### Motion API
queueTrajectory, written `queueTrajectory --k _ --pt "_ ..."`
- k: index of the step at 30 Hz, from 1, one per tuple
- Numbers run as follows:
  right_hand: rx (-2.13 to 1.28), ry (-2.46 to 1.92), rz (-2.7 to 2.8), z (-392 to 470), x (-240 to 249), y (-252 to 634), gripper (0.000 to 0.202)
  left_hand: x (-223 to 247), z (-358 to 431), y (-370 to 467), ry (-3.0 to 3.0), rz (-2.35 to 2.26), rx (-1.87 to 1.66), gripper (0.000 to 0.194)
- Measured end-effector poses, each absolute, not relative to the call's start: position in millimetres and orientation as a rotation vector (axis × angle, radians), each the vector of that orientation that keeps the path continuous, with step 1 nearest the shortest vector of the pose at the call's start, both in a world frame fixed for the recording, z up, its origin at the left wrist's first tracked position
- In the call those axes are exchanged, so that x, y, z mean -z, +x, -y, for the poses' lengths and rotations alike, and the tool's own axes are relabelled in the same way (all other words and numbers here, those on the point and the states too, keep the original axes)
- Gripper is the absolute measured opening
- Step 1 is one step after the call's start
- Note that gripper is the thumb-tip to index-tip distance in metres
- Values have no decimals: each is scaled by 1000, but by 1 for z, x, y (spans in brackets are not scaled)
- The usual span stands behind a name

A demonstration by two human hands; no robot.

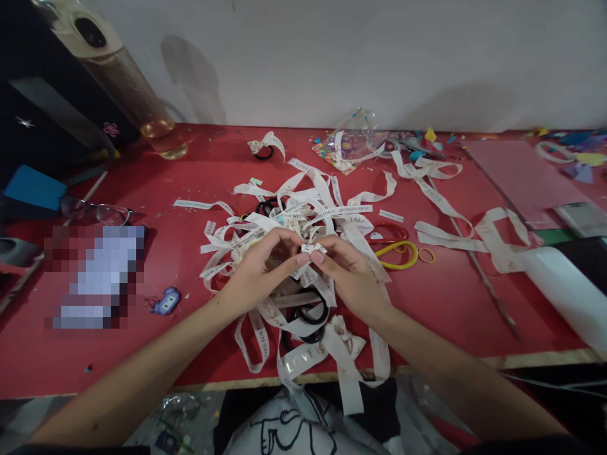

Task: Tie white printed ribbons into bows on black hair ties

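Observation:
Between the thumbs and fingertips of both hands is a small folded piece of white printed ribbon [313,249]. My left hand [268,260] pinches its left side, and my right hand [348,268] pinches its right side. Under and around them spreads a tangled heap of white ribbons [303,215] printed with dark and gold lettering. Black hair ties [310,314] lie among the ribbons just below the hands. Scissors with yellow handles [401,255] rest right of the heap, beside a red handle loop [389,234].
A ribbon bow on a black hair tie [263,150] lies at the back. Eyeglasses [97,210], a blurred-out phone-like device [102,275] and a tall bottle [164,136] stand or lie left. Loose ribbons [446,202], a thin stick [488,294] and a white object [564,291] lie right.

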State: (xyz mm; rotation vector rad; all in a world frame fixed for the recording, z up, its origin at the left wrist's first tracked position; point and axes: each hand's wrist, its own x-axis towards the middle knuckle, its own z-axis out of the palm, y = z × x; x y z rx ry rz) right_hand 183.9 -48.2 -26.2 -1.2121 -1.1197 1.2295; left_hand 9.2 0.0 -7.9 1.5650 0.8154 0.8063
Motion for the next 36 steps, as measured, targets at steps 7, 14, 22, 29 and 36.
queueTrajectory --k 7,14,22,29,36 --pt "-1297 -1188 1090 48 25 183 22 9 -1 9 1531 -802 -840 16" --pt "-1293 -1171 1088 46 19 181 19 10 -2 8 1478 -823 -833 16" --pt "-1322 -1167 1117 47 19 181 18 8 -3 8 1493 -835 -801 23" --pt "-1324 -1173 1132 45 22 182 22 10 -6 8 1429 -811 -780 21" --pt "-1306 -1141 978 46 24 184 20 8 0 8 1483 -822 -867 15"
